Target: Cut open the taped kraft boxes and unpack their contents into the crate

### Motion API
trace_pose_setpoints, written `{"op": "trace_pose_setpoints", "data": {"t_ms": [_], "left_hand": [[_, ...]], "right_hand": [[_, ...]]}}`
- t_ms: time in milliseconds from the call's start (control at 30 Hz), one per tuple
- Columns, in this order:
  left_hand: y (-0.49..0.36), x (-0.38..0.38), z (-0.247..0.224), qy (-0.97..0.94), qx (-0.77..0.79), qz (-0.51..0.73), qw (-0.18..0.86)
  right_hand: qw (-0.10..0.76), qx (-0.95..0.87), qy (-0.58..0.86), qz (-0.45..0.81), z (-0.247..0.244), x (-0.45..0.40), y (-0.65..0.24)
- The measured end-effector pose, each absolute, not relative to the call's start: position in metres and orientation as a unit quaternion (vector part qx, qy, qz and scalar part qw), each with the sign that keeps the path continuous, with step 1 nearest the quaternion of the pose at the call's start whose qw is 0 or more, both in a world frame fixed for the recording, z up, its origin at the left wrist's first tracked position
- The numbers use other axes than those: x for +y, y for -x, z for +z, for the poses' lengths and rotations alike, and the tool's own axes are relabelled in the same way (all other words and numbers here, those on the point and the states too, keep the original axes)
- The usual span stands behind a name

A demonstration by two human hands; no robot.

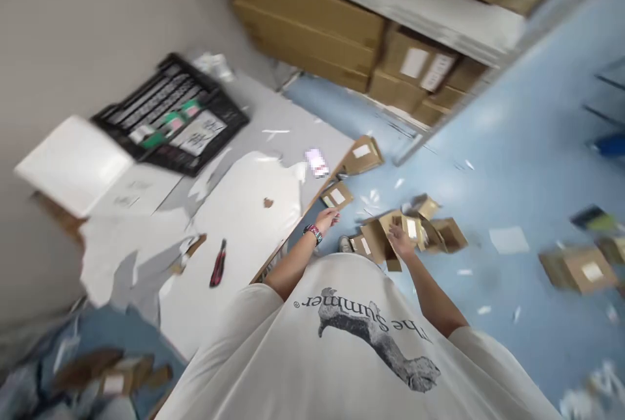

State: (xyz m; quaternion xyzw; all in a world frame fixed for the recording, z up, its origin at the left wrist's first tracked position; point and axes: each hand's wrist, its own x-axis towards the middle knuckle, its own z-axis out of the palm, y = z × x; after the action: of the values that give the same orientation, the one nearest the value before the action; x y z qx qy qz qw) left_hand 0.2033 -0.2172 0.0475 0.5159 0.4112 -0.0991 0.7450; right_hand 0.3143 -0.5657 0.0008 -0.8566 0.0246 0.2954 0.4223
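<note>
The floor and a corner of a storeroom are filling the view, tilted hard. At 12 o'clock, brown cardboard cartons [312,23] are standing stacked on a shelf [390,6], some bearing white labels [414,62]. A pale blue floor [493,159] is spreading from 12 round to 4 o'clock. A white-covered table [244,211] is running along the 9 o'clock side, with a black plastic crate [229,124] lying on it at 10 o'clock. A pile of cardboard and plastic wrap [112,374] is lying on the floor at 7 o'clock.

A person in a white printed T-shirt [351,335] is leaning over the table edge. At about 1 o'clock from the chest, brown cardboard mailers [375,241] are lying opened in a loose heap on the floor, with more lying scattered at 3 o'clock. None in view are standing stacked, so much of this loose cardboard is lying unsorted, and the heap is crowding the space before the person.

The left hand [326,219] is reaching out with its fingers loosely spread, holding nothing visible, just beside a small labelled mailer [336,195]. The right hand [401,241] is pressing into the heap, its fingers touching cardboard, though blur hides whether they are gripping it. A red-and-black utility knife [218,264] is lying on the table at 8 o'clock, and paper scraps [508,239] are littering the floor.
</note>
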Motion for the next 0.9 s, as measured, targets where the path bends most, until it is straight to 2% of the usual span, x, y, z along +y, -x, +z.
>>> {"op": "trace_pose_setpoints", "data": {"t_ms": [200,467,633,900], "left_hand": [[-0.086,-0.141,0.078,-0.446,0.528,0.117,0.714],[0.100,-0.069,0.078,-0.341,0.666,0.328,0.577],[0.170,-0.044,0.054,-0.310,0.702,0.354,0.534],[0.202,-0.028,0.025,-0.423,0.743,0.247,0.456]], "right_hand": [[0.387,-0.216,0.808,0.389,0.010,-0.382,-0.335],[0.357,-0.412,0.715,0.438,0.050,-0.147,-0.250],[0.333,-0.478,0.675,0.452,0.075,-0.065,-0.192],[0.283,-0.505,0.683,0.446,0.093,-0.019,-0.168]]}}
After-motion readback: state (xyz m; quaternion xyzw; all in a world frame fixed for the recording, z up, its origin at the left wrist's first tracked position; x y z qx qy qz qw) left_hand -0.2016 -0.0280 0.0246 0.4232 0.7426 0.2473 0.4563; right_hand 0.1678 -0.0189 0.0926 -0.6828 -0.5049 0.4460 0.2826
